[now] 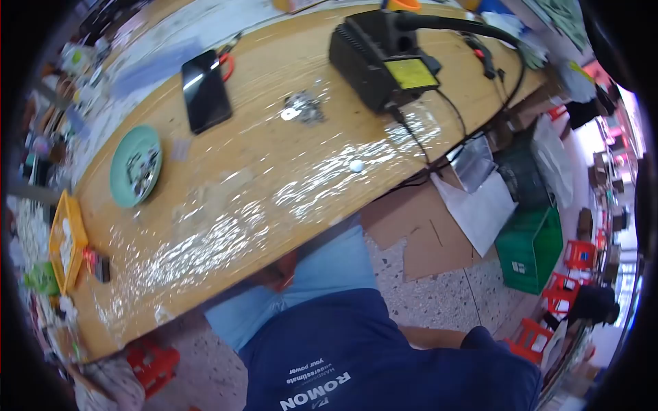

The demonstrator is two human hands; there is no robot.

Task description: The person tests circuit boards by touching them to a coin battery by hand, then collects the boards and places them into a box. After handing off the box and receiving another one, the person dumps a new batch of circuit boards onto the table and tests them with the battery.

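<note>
Part of a hand [275, 272], seemingly my left hand, shows in shadow over my lap at the table's front edge. Its fingers are too dark and covered to make out, and whether it holds anything is hidden. My right forearm [433, 337] comes out of the dark blue sleeve and passes behind my shirt, which hides my right hand. On the table [250, 164] in front of me lie a small pile of metal parts [303, 108] and a small white round thing [356, 166]. A green dish [118, 179] at the left contains small metal pieces.
A black phone [207, 103] lies beside red-handled scissors [227, 66]. A black soldering station [370, 72] with a thick cable stands at the back right. At the left is a yellow tray [82, 236]. Cardboard [439, 246] and a green crate [528, 246] occupy the floor at right.
</note>
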